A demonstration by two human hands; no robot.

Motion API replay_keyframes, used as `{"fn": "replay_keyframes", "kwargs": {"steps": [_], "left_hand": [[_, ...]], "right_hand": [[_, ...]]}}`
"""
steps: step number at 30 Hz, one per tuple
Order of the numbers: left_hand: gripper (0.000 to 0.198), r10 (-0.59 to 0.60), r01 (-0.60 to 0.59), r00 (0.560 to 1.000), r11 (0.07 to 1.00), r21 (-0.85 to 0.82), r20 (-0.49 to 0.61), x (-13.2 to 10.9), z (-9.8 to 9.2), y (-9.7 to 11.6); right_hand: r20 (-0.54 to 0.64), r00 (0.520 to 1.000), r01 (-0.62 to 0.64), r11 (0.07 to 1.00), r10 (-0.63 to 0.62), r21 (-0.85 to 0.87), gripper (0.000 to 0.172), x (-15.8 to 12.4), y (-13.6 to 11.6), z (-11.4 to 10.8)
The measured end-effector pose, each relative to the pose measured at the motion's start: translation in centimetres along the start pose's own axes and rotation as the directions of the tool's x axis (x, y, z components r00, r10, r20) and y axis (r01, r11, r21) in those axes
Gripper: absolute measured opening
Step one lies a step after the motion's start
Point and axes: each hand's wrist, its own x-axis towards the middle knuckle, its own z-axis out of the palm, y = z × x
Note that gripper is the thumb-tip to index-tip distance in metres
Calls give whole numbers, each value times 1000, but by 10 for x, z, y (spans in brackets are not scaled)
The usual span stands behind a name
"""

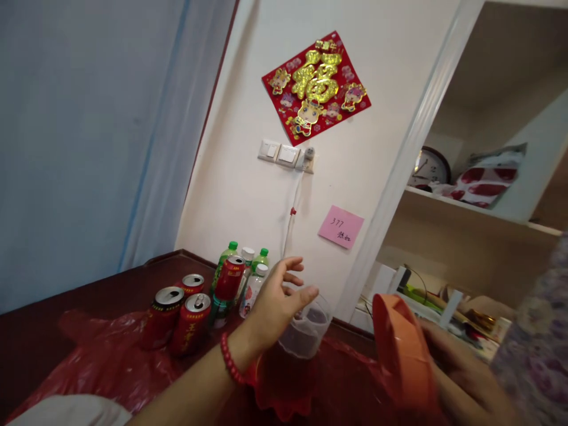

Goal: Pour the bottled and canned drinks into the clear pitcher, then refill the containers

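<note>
My left hand (273, 307) grips the rim of a clear plastic cup (304, 334) holding dark red liquid; thumb and one finger pinch the rim while the other fingers spread above it. A red bead bracelet (231, 359) circles that wrist. My right hand (461, 378) holds an orange plastic lid or funnel-like piece (399, 349) tilted on edge, just right of the cup. Under the cup lies red plastic sheeting (110, 361) on a dark red table (31, 331).
Several red drink cans (190, 322) stand left of the cup, one can (229, 278) stacked higher, with green-capped and white-capped bottles (255, 278) behind against the wall. A pink note (341, 226), wall switches (284, 155), and shelves (465, 207) with a clock and clutter sit to the right.
</note>
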Motion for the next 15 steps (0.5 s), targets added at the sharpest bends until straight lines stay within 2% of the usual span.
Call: {"fn": "replay_keyframes", "kwargs": {"steps": [3,7,10,15], "left_hand": [[105,-77,77,997,997,24,6,6,-11,-37],[152,-146,155,986,979,129,-81,-9,0,-78],[162,-211,228,971,958,171,-112,-20,16,-94],[163,-292,317,942,936,153,-165,-27,30,-111]], "right_hand": [[67,982,185,958,-174,-217,34,47,-5,20],[190,959,265,901,-210,-343,31,91,-7,50],[268,936,319,874,-229,-366,26,111,-4,68],[446,861,409,854,-244,-321,19,128,2,89]]}}
